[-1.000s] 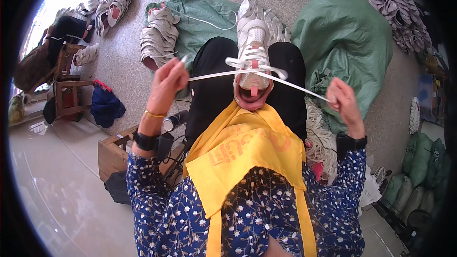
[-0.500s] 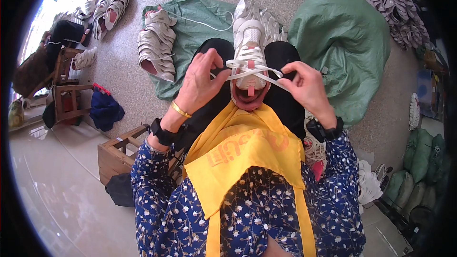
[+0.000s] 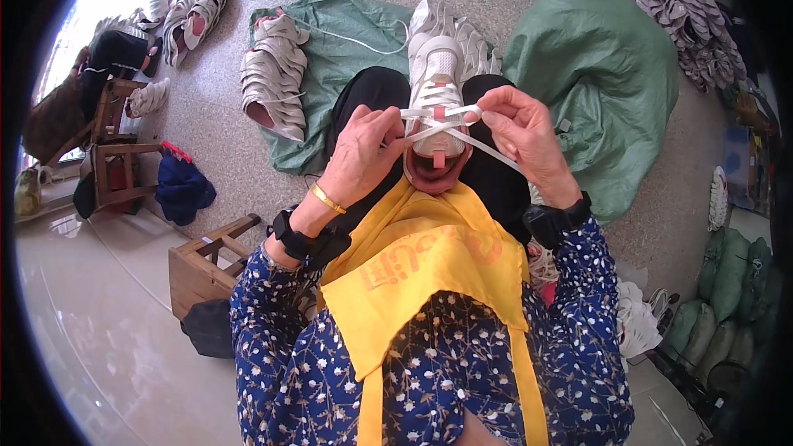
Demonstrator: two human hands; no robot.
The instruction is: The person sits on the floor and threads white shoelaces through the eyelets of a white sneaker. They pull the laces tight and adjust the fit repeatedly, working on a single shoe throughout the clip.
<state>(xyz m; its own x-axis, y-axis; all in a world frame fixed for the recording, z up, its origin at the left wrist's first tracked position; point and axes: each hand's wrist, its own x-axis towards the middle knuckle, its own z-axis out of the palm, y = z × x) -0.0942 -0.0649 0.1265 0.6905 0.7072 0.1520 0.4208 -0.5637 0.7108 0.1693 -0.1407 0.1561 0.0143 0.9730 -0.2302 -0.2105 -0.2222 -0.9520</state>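
A white sneaker (image 3: 435,62) with a pink lining sits between my knees, its heel opening toward me. A flat white shoelace (image 3: 456,112) runs through its eyelets and crosses over the tongue. At the left of the shoe, my left hand (image 3: 362,154) is closed with the lace pinched between thumb and fingers. My right hand (image 3: 530,139) pinches the lace at the right between thumb and forefinger, and a loose end trails below it. A yellow apron (image 3: 421,256) covers my lap just below the heel.
Nested white shoes (image 3: 273,74) stand at the left on a green sheet (image 3: 334,25). A bulging green sack (image 3: 591,83) lies at the right. Shoe piles (image 3: 690,21) fill the far right. A wooden stool (image 3: 202,277) stands by my left elbow.
My right hand has moved up and slightly inward with its grip on the lace. My left hand has shifted a little to the right, and its fingers have curled in.
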